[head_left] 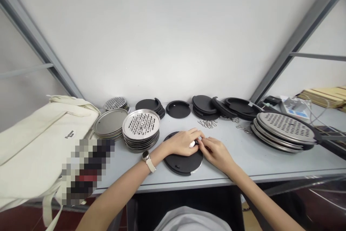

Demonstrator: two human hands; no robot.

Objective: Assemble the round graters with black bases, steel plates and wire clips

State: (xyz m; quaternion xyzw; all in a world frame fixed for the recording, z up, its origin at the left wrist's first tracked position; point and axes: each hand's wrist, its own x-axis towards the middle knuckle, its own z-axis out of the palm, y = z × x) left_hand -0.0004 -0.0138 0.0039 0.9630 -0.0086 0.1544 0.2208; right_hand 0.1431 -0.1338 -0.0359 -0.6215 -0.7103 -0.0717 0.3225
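A black round disc [180, 166] with a strip of silver metal showing at its lower right edge lies flat near the table's front. My left hand [182, 142] rests over its upper part, with fingers bent and closed at the disc's right edge. A small white oval thing [192, 144] shows by those fingers; I cannot tell what it is. From the right, my right hand [217, 153] meets the left in a pinch at that same edge. Something small and dark sits between the fingertips, too hidden to name. Behind the hands lie several bent wire clips [207, 123].
Stacked grater discs [141, 124] and plain metal discs [112, 122] stand left. Black round holders [178, 109] line the wall. Larger perforated metal discs [286, 128] are piled right, near wooden boards [323, 94]. A cream bag [40, 137] hangs over the left table end.
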